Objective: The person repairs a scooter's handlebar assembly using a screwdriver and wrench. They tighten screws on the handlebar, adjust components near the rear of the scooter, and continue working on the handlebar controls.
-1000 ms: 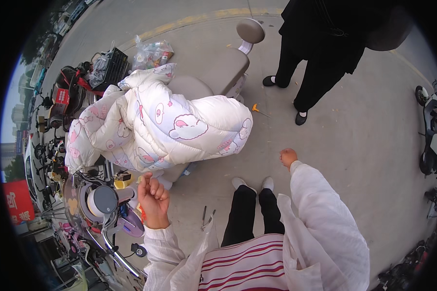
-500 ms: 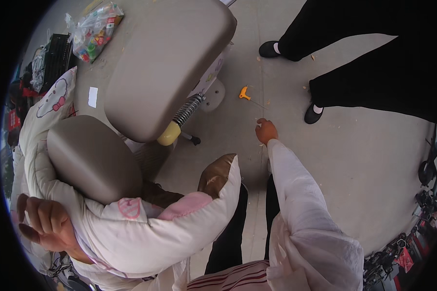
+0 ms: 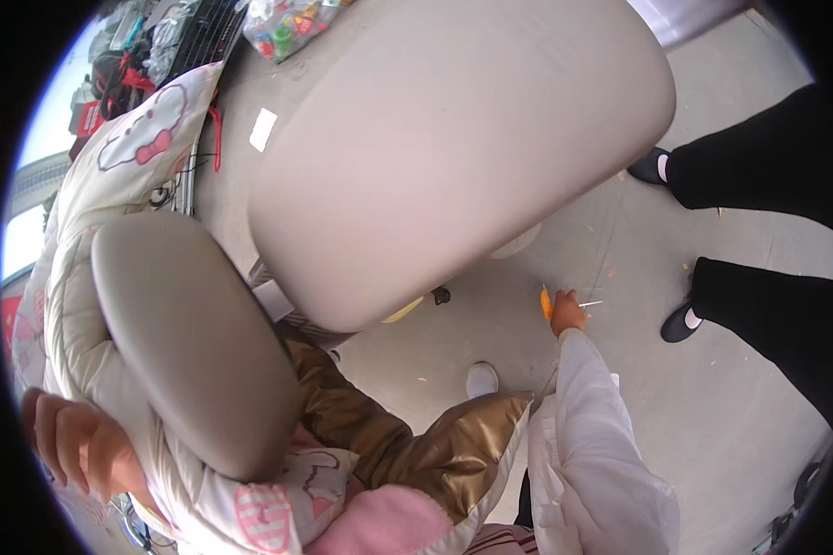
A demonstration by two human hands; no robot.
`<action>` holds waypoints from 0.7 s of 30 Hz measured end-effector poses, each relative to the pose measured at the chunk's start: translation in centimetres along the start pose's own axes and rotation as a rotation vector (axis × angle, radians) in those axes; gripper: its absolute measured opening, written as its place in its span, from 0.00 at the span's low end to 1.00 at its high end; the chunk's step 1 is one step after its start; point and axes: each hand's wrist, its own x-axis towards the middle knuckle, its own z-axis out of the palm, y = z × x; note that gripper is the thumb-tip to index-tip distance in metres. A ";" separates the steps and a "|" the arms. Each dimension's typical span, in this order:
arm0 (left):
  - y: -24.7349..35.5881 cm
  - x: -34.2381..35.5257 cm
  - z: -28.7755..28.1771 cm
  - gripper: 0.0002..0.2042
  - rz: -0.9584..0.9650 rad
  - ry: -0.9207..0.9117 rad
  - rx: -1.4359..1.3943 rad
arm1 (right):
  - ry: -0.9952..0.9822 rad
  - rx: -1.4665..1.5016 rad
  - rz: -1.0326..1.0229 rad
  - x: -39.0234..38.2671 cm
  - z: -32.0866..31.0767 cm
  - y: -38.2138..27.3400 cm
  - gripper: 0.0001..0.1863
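My right hand (image 3: 567, 314) reaches down at floor level, its fingers closed on a yellow-orange T-handle hex key (image 3: 546, 303). The handle sticks out on one side of the fingers and the thin shaft on the other. At the lower left, my left hand (image 3: 83, 446) is raised beside a white quilted scooter cover (image 3: 65, 361), its fingers loosely bent and somewhat blurred; I see nothing held in it. Between my hands stand a large taupe scooter seat (image 3: 453, 157) and a smaller taupe padded seat (image 3: 194, 342). The cover's brown satin lining (image 3: 453, 449) hangs near my right forearm.
Another person's black-trousered legs (image 3: 759, 157) and black shoes (image 3: 680, 324) are at the right. A clear bag of colourful items (image 3: 292, 28), a black crate (image 3: 204, 37) and a white paper (image 3: 263, 129) lie beyond the seats. A light shoe (image 3: 481, 380) is on the floor.
My right hand has come down onto the hex key and closed on it. The view has shifted, so the large seat looks bigger and nearer. My left hand stays at the lower left.
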 end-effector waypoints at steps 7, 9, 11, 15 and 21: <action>-0.5 0.9 -2.0 0.51 0.000 0.171 -0.411 | 0.145 0.246 -0.377 -27.9 -4.1 -1.2 0.14; -0.3 -0.6 1.1 0.48 0.021 0.222 -0.566 | 0.034 0.174 -0.233 -35.5 -10.8 0.7 0.13; 1.4 -1.1 2.8 0.47 0.045 0.233 -0.671 | 0.130 0.217 -0.296 -39.2 -16.2 0.8 0.10; 6.0 -6.9 8.7 0.43 0.200 0.210 -0.793 | 0.066 0.632 -0.256 -45.9 -26.6 -0.2 0.08; 8.8 -28.2 16.7 0.39 0.158 0.474 -0.459 | -0.551 0.707 -0.407 -57.2 -36.8 -11.3 0.16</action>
